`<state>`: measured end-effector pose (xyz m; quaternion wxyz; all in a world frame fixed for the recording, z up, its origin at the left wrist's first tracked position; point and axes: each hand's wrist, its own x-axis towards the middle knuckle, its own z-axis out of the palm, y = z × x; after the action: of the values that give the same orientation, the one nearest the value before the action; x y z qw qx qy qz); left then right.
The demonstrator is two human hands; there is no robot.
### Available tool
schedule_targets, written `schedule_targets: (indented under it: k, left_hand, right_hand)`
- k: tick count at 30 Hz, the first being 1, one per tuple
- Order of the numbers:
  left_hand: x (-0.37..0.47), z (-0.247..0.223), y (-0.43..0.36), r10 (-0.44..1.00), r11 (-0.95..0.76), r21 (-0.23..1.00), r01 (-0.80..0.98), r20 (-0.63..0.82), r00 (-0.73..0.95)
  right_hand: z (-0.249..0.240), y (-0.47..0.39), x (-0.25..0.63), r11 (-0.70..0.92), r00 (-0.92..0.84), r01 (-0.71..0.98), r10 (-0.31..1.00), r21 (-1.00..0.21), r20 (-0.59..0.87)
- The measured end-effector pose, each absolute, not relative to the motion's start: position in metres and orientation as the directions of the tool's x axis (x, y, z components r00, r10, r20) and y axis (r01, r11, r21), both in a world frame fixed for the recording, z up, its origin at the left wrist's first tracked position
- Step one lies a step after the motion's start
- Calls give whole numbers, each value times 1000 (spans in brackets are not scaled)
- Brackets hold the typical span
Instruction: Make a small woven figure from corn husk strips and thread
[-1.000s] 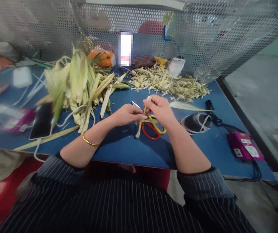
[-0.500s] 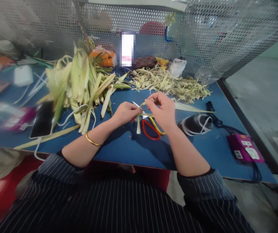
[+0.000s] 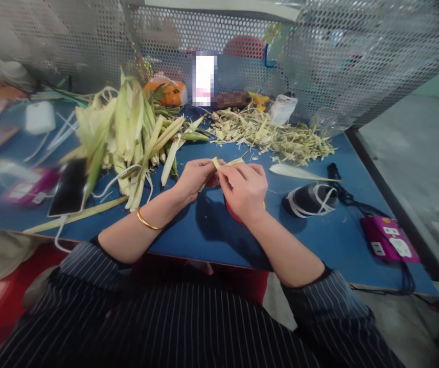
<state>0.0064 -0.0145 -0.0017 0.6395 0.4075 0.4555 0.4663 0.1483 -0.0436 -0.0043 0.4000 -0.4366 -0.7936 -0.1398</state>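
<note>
My left hand (image 3: 198, 179) is closed on a pale green corn husk strip (image 3: 216, 162) above the blue table. Close beside it, my right hand (image 3: 245, 188) pinches the same folded strip, fingertips almost touching those of the left. Beneath my right hand lie scissors (image 3: 232, 210) with red and yellow handles, mostly hidden by it. A large bundle of corn husks (image 3: 127, 122) rests to the left of my hands. Behind them spreads a heap of husk scraps (image 3: 269, 133). One loose husk leaf (image 3: 299, 173) lies to the right.
A black cone wound with white cord (image 3: 309, 199) and a magenta power strip (image 3: 390, 239) are on the right. At the left lie a dark phone (image 3: 67, 189) on a cable and a white charger case (image 3: 40, 117). A perforated metal screen (image 3: 319, 66) borders the back.
The right hand has moved slightly left and down, over the scissors. The strip, which had one end hanging between my hands, is now folded up at my fingertips.
</note>
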Motion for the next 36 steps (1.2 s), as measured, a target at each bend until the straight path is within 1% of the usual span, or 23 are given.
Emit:
schedule_targets:
  k: [5,9,17,19,23,25,26,27,28,30,31,32,34,36]
  left_hand:
    - [6,4,-16,928,365,856,-367,-304,214]
    - [2,9,-15,903,424,793,-437,-334,270]
    - [0,7,-13,935,348,836,-424,-272,229]
    - [0,7,-13,947,317,842,-437,-254,199]
    - [1,8,-12,955,297,845,-444,-258,148]
    - [1,8,-12,955,295,846,-444,-253,152]
    - [2,8,-13,958,287,852,-438,-243,155]
    - [2,7,-13,960,277,860,-429,-231,157]
    - [2,7,-13,963,267,870,-415,-220,159]
    - [2,7,-14,962,263,890,-373,-209,178]
    - [2,7,-15,957,272,898,-346,-214,196]
    - [2,7,-15,951,283,905,-317,-221,218]
    - [1,8,-16,940,292,919,-266,-225,256]
    - [1,8,-16,938,280,928,-244,-211,275]
  right_hand:
    - [-6,-43,150,535,-276,839,572,-96,772]
    - [-6,-39,151,520,-292,853,535,-37,792]
    - [-6,-37,152,536,-371,842,484,66,792]
    - [-5,-35,152,579,-430,808,450,111,783]
    - [-5,-33,150,661,-599,708,376,248,707]
    - [-6,-34,149,670,-607,699,372,249,703]
    - [-6,-35,149,679,-583,703,380,212,718]
    - [-7,-36,149,687,-537,713,404,142,741]
    - [-7,-36,149,687,-465,725,444,41,766]
    - [-9,-36,150,648,-259,727,566,-227,783]
    - [-10,-35,150,606,-144,707,627,-363,766]
    - [-11,-33,151,558,-38,674,681,-485,732]
    - [-12,-28,152,448,115,578,783,-682,611]
    - [-13,-24,153,320,177,468,879,-824,442]
